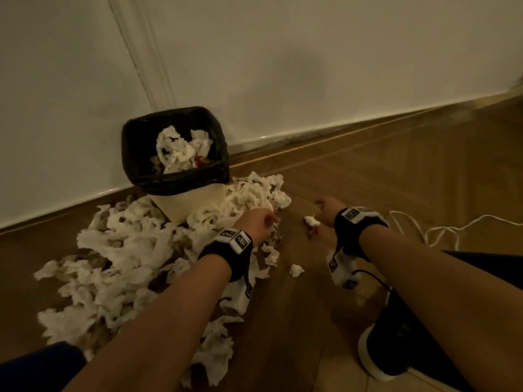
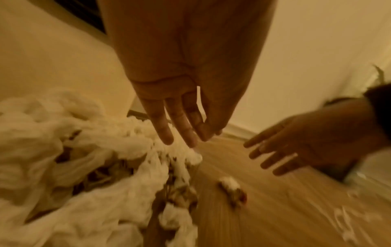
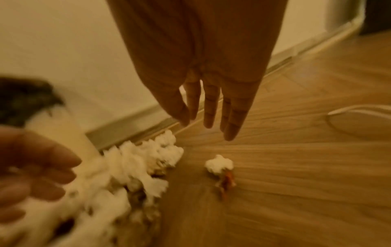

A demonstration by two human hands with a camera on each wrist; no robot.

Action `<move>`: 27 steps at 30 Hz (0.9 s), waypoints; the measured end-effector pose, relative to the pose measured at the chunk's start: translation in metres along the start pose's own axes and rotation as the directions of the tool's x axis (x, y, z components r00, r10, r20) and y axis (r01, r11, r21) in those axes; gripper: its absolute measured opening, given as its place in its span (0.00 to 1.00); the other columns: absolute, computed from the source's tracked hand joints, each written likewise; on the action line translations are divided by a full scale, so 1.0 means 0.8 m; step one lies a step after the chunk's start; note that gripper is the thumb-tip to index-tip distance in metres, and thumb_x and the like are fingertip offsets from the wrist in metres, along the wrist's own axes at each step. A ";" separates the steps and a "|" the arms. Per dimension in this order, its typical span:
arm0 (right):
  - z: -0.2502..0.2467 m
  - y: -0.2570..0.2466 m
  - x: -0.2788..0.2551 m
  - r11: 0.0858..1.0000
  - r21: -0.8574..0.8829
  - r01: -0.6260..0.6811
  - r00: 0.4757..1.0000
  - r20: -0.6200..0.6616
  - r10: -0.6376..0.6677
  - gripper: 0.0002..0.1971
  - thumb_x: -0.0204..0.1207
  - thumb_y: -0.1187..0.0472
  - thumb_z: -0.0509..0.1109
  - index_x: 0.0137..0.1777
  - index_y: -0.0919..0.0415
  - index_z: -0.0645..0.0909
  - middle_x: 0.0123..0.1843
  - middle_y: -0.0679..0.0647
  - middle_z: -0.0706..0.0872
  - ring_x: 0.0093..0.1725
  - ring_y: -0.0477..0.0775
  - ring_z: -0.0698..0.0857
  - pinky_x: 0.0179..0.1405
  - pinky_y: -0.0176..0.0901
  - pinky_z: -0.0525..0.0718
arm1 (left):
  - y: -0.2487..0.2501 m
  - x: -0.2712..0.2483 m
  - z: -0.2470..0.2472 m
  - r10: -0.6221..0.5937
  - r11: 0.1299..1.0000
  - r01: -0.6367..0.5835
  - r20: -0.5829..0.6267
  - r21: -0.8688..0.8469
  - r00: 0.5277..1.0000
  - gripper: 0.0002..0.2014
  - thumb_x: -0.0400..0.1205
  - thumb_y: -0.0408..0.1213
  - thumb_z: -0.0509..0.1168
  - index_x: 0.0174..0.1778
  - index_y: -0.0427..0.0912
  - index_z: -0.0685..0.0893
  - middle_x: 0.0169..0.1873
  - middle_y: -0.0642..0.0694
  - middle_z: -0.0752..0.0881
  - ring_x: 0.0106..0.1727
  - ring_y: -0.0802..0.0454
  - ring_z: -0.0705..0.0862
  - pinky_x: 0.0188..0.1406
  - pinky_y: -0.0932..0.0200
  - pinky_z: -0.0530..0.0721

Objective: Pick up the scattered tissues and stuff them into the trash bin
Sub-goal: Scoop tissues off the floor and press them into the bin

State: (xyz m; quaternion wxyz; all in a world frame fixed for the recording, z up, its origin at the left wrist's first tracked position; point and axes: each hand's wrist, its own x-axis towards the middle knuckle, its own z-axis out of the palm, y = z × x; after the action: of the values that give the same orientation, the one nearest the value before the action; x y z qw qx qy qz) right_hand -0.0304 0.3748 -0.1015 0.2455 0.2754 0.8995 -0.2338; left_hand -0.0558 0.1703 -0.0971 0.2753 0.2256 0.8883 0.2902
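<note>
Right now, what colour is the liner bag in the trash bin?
Black; the glossy plastic liner bag is folded over the white trash bin, clearest in the head view.

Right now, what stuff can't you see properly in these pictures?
- Trash bin: its bottom is hidden by tissues already inside, head view.
- Floor under the tissue pile: covered; brown bits between the tissues are too blurred to name, left wrist view.
- Small wad: the reddish scrap beside it is smeared, right wrist view.
- Black shoe: partly covered by the right arm, head view.

One bin (image 1: 189,200), two hands, one shoe (image 1: 396,343), one cord (image 1: 441,230), tissues (too heaped to count) (image 1: 127,250).
</note>
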 end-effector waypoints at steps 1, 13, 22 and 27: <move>0.010 0.008 0.005 0.992 -0.122 0.022 0.999 0.043 -0.016 0.31 0.79 0.58 0.67 0.80 0.60 0.61 0.78 0.61 0.68 0.74 0.62 0.72 0.68 0.50 0.74 | -0.004 0.005 0.014 0.011 0.995 -0.017 0.056 0.098 0.998 0.19 0.79 0.28 0.65 0.66 0.45 0.79 0.65 0.43 0.80 0.64 0.46 0.80 0.61 0.56 0.79; 0.078 0.040 0.046 0.927 -0.330 0.179 0.983 0.100 -0.154 0.46 0.72 0.58 0.76 0.83 0.54 0.50 0.84 0.56 0.50 0.80 0.67 0.58 0.77 0.57 0.66 | -0.059 0.052 0.099 -0.036 0.839 -0.098 0.233 0.536 0.972 0.41 0.75 0.39 0.72 0.79 0.57 0.55 0.79 0.46 0.55 0.77 0.39 0.59 0.70 0.45 0.72; 0.095 0.037 0.054 0.940 -0.298 0.169 0.986 0.034 -0.166 0.21 0.78 0.63 0.67 0.70 0.59 0.72 0.71 0.61 0.67 0.70 0.67 0.70 0.68 0.54 0.75 | -0.057 0.053 0.113 -0.030 0.824 -0.021 0.081 0.566 0.996 0.26 0.78 0.46 0.67 0.71 0.52 0.67 0.74 0.43 0.65 0.73 0.39 0.66 0.64 0.44 0.74; 0.100 0.043 0.052 0.959 -0.239 0.152 0.988 0.037 -0.147 0.15 0.78 0.65 0.66 0.64 0.64 0.75 0.68 0.63 0.68 0.63 0.67 0.76 0.63 0.52 0.79 | -0.058 0.051 0.118 -0.003 0.764 -0.013 0.023 0.645 1.000 0.20 0.81 0.38 0.61 0.71 0.51 0.70 0.68 0.45 0.74 0.69 0.40 0.71 0.67 0.39 0.63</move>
State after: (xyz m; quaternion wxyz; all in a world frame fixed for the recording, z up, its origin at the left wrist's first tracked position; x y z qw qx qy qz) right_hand -0.0144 0.3713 -0.1966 0.2673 0.1726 0.9371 -0.1433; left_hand -0.0390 0.1962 -0.2057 0.1904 0.3119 0.9302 -0.0341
